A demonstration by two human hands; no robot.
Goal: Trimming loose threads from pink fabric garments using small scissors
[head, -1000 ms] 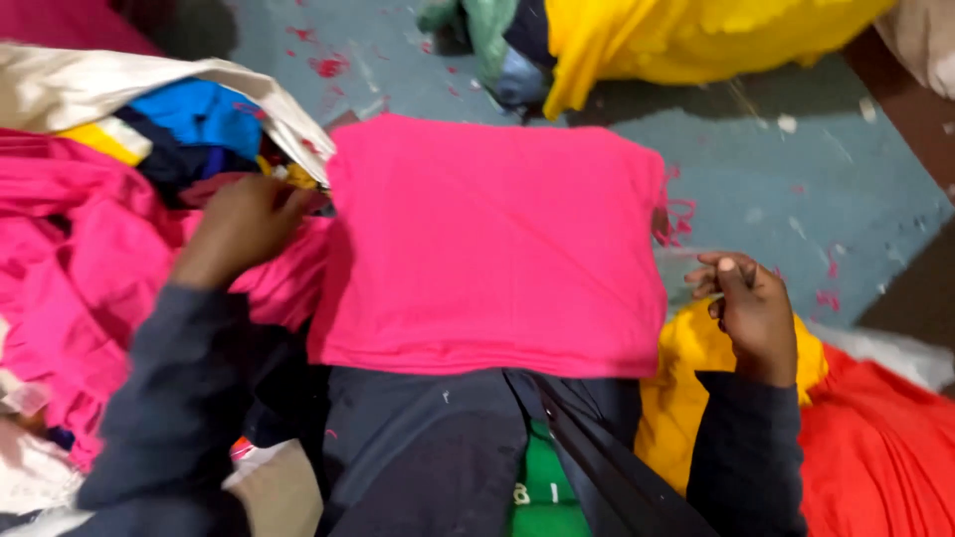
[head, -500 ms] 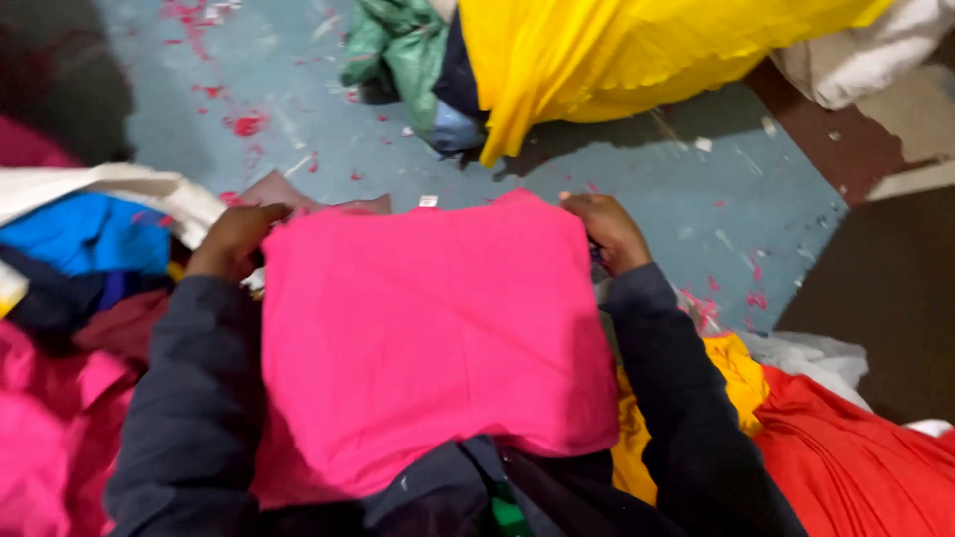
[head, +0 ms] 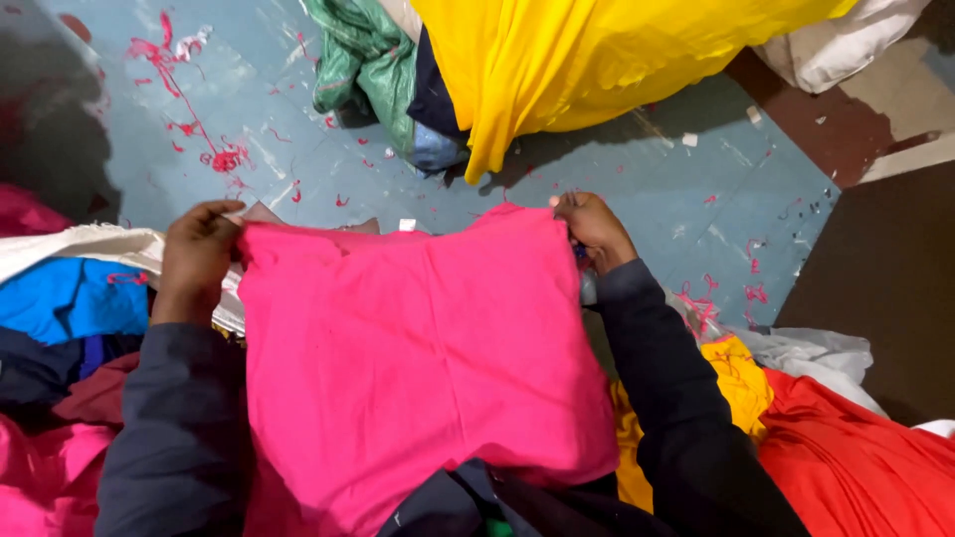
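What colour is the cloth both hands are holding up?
Bright pink, plain, no pattern: the cloth shows best in the head view.

Bare floor (head: pixel 637 189) before yellow cloth (head: pixel 577 70)

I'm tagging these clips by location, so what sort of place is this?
Probably a garment or textile workroom: heaps of yellow fabric and red cloth, pink thread scraps on the blue-grey floor, both hands holding a pink cloth piece.

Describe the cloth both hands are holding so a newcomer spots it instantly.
On the blue-grey floor, below the big yellow fabric heap, the left hand and right hand pinch the top corners of a pink cloth. Unlike the crumpled piles around, it is spread flat and smooth.
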